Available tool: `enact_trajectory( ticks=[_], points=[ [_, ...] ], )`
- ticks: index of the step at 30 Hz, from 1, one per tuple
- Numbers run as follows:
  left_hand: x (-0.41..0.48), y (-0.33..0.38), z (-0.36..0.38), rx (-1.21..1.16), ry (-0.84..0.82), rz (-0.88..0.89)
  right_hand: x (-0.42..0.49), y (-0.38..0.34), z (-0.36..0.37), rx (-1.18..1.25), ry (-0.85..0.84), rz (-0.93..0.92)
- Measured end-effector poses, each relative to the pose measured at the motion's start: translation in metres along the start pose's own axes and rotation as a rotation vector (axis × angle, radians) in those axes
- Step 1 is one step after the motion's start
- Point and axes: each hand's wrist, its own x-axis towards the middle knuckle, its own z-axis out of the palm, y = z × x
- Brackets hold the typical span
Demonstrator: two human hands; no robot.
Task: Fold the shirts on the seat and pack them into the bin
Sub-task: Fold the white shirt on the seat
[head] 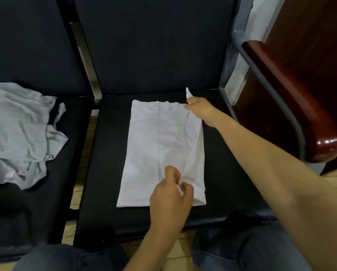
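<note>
Crumpled grey shirt (pixel 17 130) heaped on left seat (pixel 46 202). White shirt (pixel 144 153) flat on middle seat (pixel 105 173), folded into long narrow panel. Left hand (pixel 169 200) at near edge, fingers pinching raised right-side fold. Right hand (pixel 200 110) at far right corner, gripping same fold, cloth tip poking above fist. Wooden armrest (pixel 291 98) far right.
</note>
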Motion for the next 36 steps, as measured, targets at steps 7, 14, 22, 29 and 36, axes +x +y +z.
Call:
enact_trajectory(
  ticks=[7,14,22,29,36],
  points=[
    [-0.006,-0.043,-0.028,0.169,-0.069,-0.172,0.000,-0.029,0.072,-0.024,-0.189,-0.070],
    [-0.008,-0.058,-0.023,0.367,0.091,0.175,-0.014,-0.019,0.074,-0.053,-0.072,-0.200],
    [-0.021,-0.080,-0.006,0.645,-0.220,0.215,-0.085,0.052,0.086,-0.815,0.034,-0.303],
    [-0.026,-0.085,-0.004,0.632,-0.354,0.174,-0.093,0.085,0.099,-0.884,-0.045,-0.256],
    [-0.008,-0.074,-0.054,0.373,-0.294,0.198,-0.126,0.081,0.083,-0.779,-0.025,-0.400]
  ],
)
